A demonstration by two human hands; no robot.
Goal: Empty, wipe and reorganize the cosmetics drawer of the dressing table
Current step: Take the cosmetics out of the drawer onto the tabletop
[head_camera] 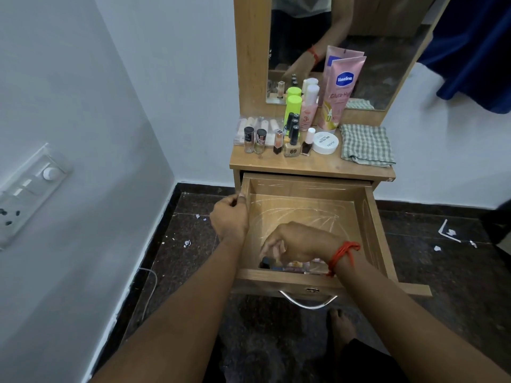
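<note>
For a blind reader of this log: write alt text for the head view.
A person's right hand reaches into the near end of an open drawer, over the few cosmetics lying there, while the left hand grips the drawer's left wall. Nail polish bottles, tubes, a white jar and a checked cloth sit on the dressing table top.

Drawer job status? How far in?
Emptying mostly done: small bottles and a pink Vaseline tube stand on the tabletop; the wooden drawer is largely bare. In hand: left hand grips its left wall, right hand reaches for leftover items at the front. Left: wiping (green checked cloth lies folded on top), reorganizing.
</note>
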